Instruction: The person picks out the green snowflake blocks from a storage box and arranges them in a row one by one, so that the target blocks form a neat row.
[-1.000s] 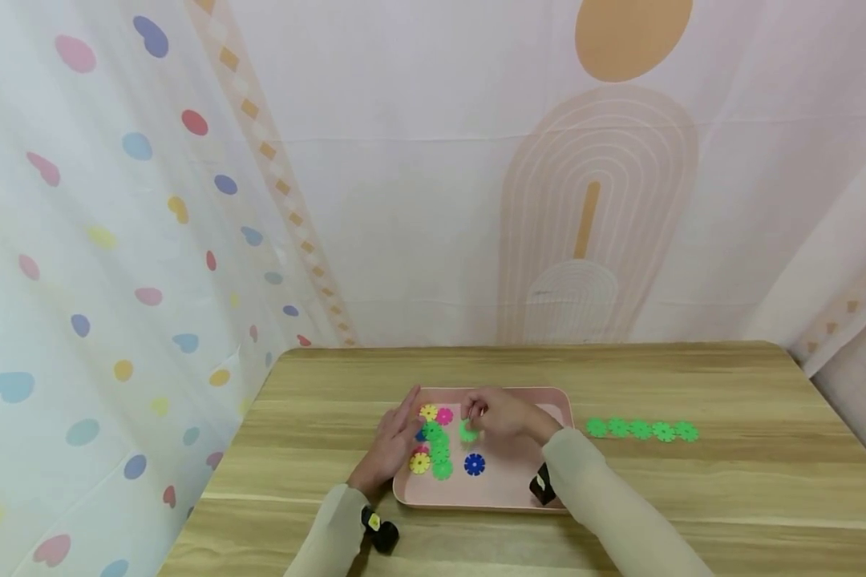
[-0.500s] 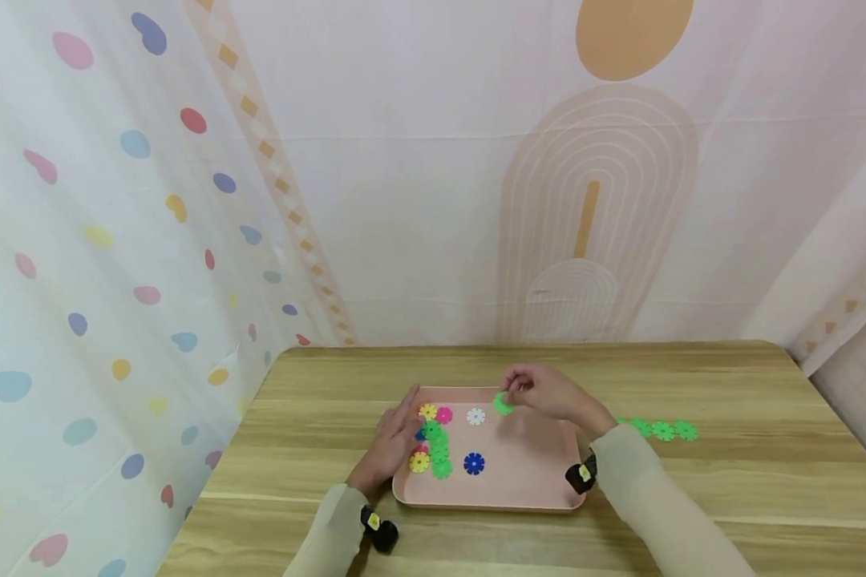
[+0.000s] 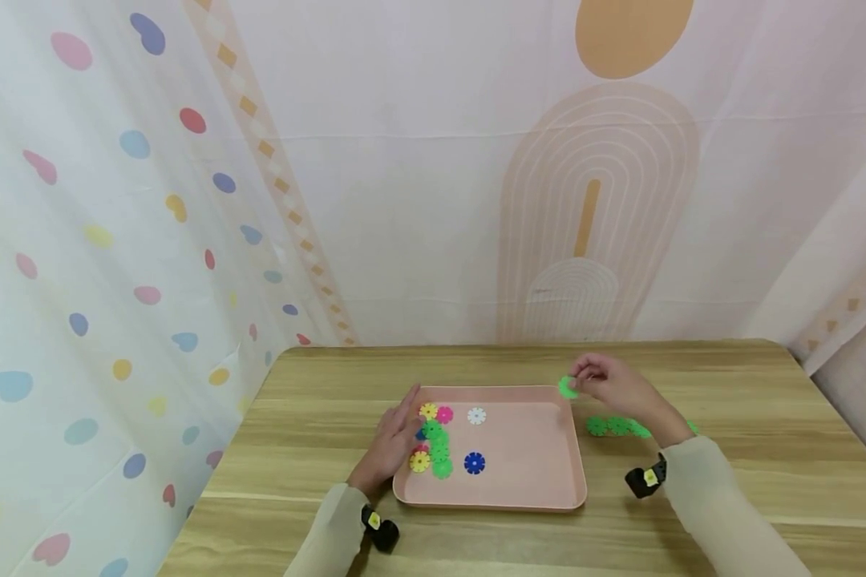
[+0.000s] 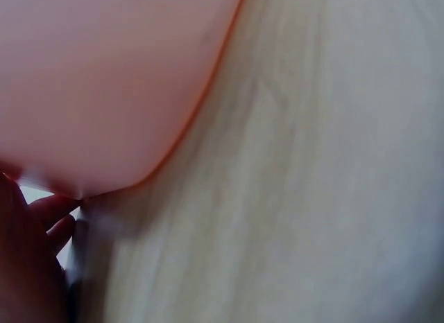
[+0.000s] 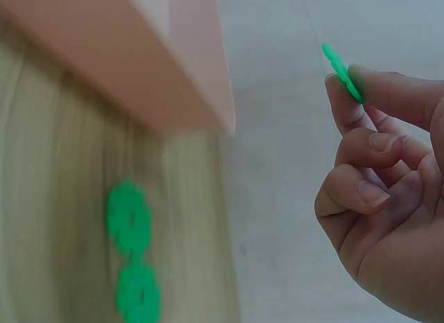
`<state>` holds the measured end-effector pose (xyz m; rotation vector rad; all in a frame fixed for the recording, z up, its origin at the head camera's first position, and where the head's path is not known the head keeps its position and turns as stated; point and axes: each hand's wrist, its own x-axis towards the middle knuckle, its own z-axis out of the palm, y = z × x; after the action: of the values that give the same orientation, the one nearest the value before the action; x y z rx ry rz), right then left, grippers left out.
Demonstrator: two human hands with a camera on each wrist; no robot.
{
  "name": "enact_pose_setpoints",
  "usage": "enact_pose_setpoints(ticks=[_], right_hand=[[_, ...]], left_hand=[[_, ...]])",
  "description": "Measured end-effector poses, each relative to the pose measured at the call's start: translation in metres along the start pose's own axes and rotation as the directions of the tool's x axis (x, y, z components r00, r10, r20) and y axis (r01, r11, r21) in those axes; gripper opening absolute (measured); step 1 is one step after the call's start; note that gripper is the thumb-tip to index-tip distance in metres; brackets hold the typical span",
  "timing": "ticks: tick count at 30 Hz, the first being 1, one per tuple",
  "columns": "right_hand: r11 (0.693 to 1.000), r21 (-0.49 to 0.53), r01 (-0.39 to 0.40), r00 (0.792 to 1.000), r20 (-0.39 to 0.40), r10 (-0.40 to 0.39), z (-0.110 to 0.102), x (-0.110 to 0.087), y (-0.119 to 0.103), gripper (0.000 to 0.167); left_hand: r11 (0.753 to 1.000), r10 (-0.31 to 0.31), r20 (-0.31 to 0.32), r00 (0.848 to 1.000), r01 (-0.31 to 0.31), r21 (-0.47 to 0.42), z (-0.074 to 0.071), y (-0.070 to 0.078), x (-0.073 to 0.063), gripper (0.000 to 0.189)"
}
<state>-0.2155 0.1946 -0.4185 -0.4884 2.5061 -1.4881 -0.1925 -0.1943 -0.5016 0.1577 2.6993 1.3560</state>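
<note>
Between thumb and index finger my right hand pinches a green notched plastic disc, held up at the far right corner of the pink tray. The right wrist view shows the other fingers curled into the palm. My left hand lies at the tray's left side, fingers extended along the rim. Close to its fingertips, several green discs sit in the tray among yellow discs and pink ones. A blue disc and a white disc lie apart from them.
Right of the tray, a row of green discs lies on the wooden table, partly hidden by my right hand and forearm. A patterned curtain hangs behind the table's far edge.
My right hand has lifted the green disc out of the tray's middle and carried it right, to the far right corner. The white disc has come into view. My left hand has stayed put.
</note>
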Motion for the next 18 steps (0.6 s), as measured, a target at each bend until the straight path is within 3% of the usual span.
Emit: enact_pose_setpoints(ticks=[7,18], right_hand=[[0.993,-0.022,-0.119,0.989,-0.094,0.116,-0.029,-0.026,0.021,0.026],[0.983,-0.061,-0.175,0.969,-0.189,0.161,-0.068,-0.066,0.052,0.031]], left_hand=[[1.000,0.004,-0.005,1.000,-0.004,0.012,0.000,-0.001,0.001,0.059],[1.000,0.000,0.001,1.000,0.000,-0.008,0.000,0.000,0.001,0.060]])
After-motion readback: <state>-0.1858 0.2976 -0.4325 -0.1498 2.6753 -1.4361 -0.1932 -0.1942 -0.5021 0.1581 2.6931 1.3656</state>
